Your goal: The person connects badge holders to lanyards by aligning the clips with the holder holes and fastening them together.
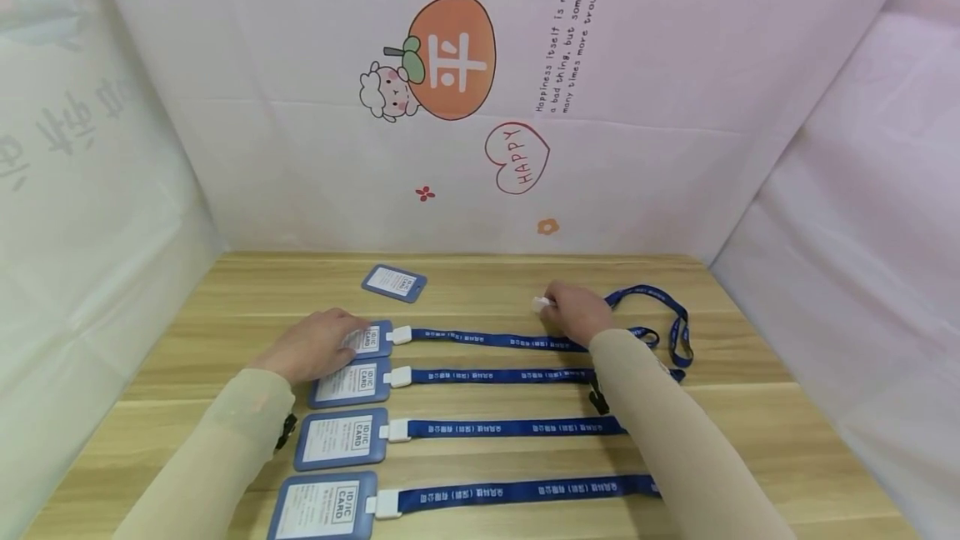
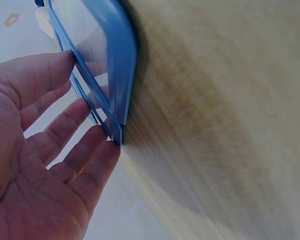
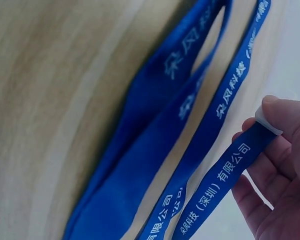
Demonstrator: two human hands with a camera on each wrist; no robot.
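Note:
My left hand (image 1: 311,344) is at the farthest badge holder (image 1: 380,338) of a column on the table. Its thumb and fingers hold the holder by its edges, covering its left end. In the left wrist view, the fingertips touch the blue frame (image 2: 122,65) close to the wood. My right hand (image 1: 577,311) is raised above the far lanyards and pinches the white clip (image 3: 266,120) of a loose blue lanyard (image 3: 215,182) between thumb and fingers. That lanyard's strap (image 1: 660,297) loops on the table to the right of the hand.
A separate badge holder (image 1: 394,282) without a strap lies at the back. Nearer me, more holders (image 1: 343,438) lie in the column, their blue lanyards (image 1: 517,427) stretched rightward. My right forearm crosses over the straps. Printed white cloth (image 1: 300,173) walls the table's back and sides.

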